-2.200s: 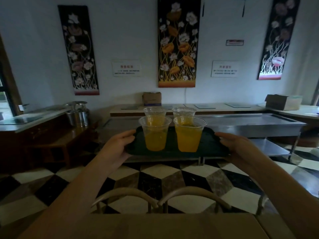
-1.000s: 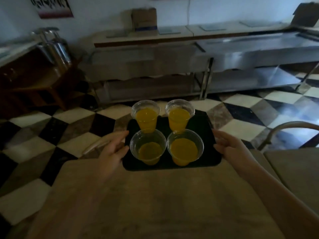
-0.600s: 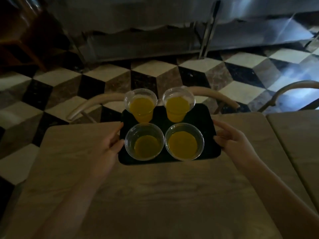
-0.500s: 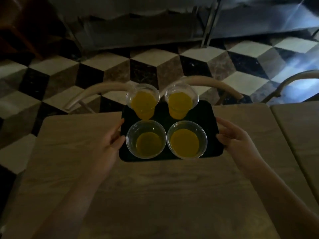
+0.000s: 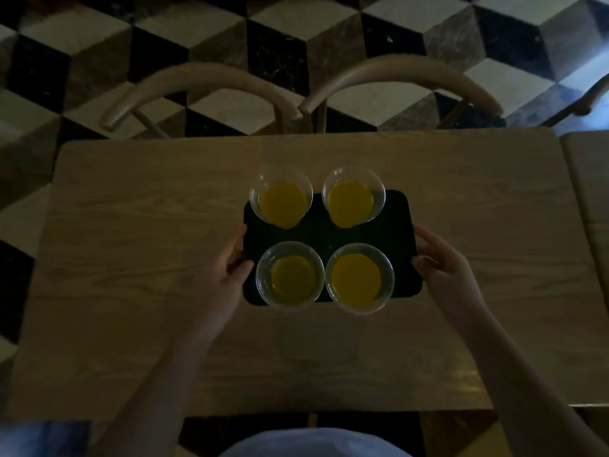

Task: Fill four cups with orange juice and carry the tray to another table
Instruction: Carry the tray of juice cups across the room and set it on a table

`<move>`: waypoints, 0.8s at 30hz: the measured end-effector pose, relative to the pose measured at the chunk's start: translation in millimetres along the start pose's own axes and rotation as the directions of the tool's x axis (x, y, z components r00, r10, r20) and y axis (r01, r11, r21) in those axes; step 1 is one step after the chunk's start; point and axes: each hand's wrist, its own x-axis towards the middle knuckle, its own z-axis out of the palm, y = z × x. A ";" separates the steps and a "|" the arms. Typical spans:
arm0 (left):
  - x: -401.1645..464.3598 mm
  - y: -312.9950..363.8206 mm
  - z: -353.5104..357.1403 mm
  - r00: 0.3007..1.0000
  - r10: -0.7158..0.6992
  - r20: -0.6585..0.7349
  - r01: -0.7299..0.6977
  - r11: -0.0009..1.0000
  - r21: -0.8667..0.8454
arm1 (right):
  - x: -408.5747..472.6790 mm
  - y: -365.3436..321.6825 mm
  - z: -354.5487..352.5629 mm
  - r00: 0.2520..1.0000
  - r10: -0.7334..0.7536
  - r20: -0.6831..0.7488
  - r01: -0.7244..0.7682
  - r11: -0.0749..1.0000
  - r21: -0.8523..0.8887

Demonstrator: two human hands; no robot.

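looking straight down in dim light, the view took in these items, nearest first.

pale blue clothing (image 5: 313,445) of the person lay at the bottom edge.

two bare forearms reached forward over a light wooden table (image 5: 138,225).

left hand (image 5: 220,282): closed on the left edge of a black tray (image 5: 400,222), thumb lying over the rim, fingers at or under the edge.

right hand (image 5: 443,267): closed on the right edge of the same tray in like manner.

whether the tray rested on the table or was held just above it could not be told.

the tray stood at the middle of the table, its long sides running left to right.

near-left cup (image 5: 290,275): clear plastic, upright, holding orange juice, darker in shade.

near-right cup (image 5: 359,278): clear plastic, upright, orange juice, its rim just beside that of the near-left cup.

far-left cup (image 5: 281,199) and far-right cup (image 5: 353,196): same kind, upright, juice inside, set slightly apart, their rims overhanging the tray's far edge in the view.

no label, brand or writing could be read on cups, tray or table.

a second table (image 5: 590,206) adjoined at the right.

two curved wooden chair backs (image 5: 204,80) stood beyond the far table edge, side by side.

a cube-patterned tile floor (image 5: 296,24) in black, grey and white lay farthest.
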 end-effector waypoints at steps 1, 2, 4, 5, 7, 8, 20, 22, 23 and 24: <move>-3.8 -7.9 2.9 0.999 -0.031 -0.010 0.031 0.999 -0.011 | -2.2 6.6 1.2 1.000 0.013 0.003 -0.013 1.000 -0.008; -7.3 -15.2 5.6 0.997 -0.066 -0.028 0.065 0.998 -0.022 | -5.2 13.2 3.0 1.000 0.028 0.009 -0.028 1.000 -0.007; -12.4 -29.8 10.1 0.987 -0.149 -0.055 0.147 0.989 -0.036 | -11.1 26.3 7.4 0.998 0.054 0.017 -0.053 0.999 -0.004; -13.9 -38.1 11.7 0.981 -0.185 -0.059 0.184 0.982 -0.033 | -14.3 33.1 9.1 0.998 0.066 0.016 -0.066 0.998 -0.009; -17.6 -47.7 15.7 0.970 -0.240 -0.045 0.239 0.971 -0.020 | -20.2 47.6 10.7 0.996 0.088 0.019 -0.088 0.996 -0.023; -19.6 -51.7 17.1 0.965 -0.258 -0.037 0.258 0.966 -0.023 | -23.1 55.1 11.4 0.995 0.099 0.024 -0.099 0.995 -0.029; -15.4 -74.6 33.3 0.959 -0.282 -0.030 0.283 0.959 0.010 | -28.8 91.5 22.3 0.983 0.179 -0.051 -0.181 0.982 -0.049; -10.5 -75.7 36.9 0.957 -0.283 -0.066 0.282 0.959 -0.024 | -23.3 89.8 25.6 0.984 0.167 -0.069 -0.171 0.984 -0.053; -8.1 -76.9 38.4 0.954 -0.286 -0.086 0.283 0.958 -0.043 | -20.3 88.0 27.4 0.985 0.157 -0.077 -0.161 0.985 -0.055; -6.2 -76.5 39.6 0.954 -0.281 -0.104 0.277 0.959 -0.052 | -17.5 86.5 29.2 0.987 0.143 -0.078 -0.148 0.987 -0.059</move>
